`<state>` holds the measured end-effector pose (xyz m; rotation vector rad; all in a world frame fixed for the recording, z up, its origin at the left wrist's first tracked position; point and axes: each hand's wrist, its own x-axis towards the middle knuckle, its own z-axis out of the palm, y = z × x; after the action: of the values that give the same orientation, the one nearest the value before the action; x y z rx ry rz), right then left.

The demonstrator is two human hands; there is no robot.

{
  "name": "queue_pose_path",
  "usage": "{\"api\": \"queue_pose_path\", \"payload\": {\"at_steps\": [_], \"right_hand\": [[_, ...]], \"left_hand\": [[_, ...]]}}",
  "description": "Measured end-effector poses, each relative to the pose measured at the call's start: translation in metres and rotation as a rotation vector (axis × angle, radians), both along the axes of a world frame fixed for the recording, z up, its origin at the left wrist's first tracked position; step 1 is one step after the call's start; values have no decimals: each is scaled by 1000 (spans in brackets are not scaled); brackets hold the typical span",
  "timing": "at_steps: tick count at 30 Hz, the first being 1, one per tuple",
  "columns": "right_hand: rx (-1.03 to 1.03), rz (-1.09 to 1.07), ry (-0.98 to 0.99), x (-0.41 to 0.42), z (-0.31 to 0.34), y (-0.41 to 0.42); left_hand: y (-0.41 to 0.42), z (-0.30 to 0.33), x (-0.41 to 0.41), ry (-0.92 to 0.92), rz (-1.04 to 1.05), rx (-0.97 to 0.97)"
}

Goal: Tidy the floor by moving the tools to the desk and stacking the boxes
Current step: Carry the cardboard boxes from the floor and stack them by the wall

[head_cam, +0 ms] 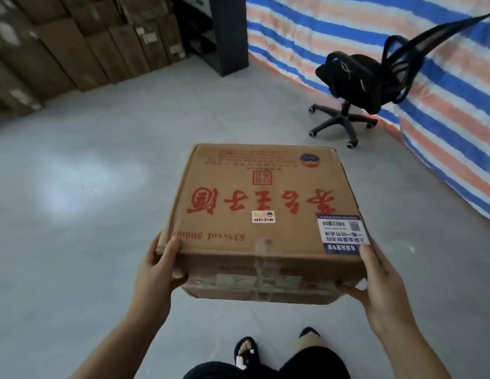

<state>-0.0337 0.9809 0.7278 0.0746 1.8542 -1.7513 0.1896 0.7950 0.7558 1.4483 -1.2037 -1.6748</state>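
Carrying: liquor carton (pixel 261 214) held up off the grey floor (pixel 74 201), dead centre, near.
Grip: left hand (pixel 156 272) and right hand (pixel 380 291) clamp the near corners, thumbs on top, fingers curled underneath.
Tip: keep it level, I'd say.
Destination: probably the stacked boxes (pixel 74 50), far left.

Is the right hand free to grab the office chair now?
Probably not. The right hand and left hand both grip the cardboard box, and the office chair stands well beyond it across open floor.
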Motion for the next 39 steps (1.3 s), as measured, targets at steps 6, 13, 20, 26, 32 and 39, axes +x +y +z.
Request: {"api": "queue_pose_path", "payload": {"at_steps": [6,13,20,26,32,39], "right_hand": [[-4,144,35,-37,3,-109],[1,308,51,-110,4,-252],[-9,496,73,-188,26,-396],[-4,597,116,-224,30,-496],[8,614,113,-244,18,-613],[21,541,129,-269,22,-791]], "left_hand": [[-71,-1,-6,17,164,14],[-172,-2,-60,40,341,-20],[-264,5,-122,74,521,-45],[-344,5,-158,71,602,-45],[-456,-8,-180,68,612,-48],[-642,-11,-202,84,587,-22]]}}
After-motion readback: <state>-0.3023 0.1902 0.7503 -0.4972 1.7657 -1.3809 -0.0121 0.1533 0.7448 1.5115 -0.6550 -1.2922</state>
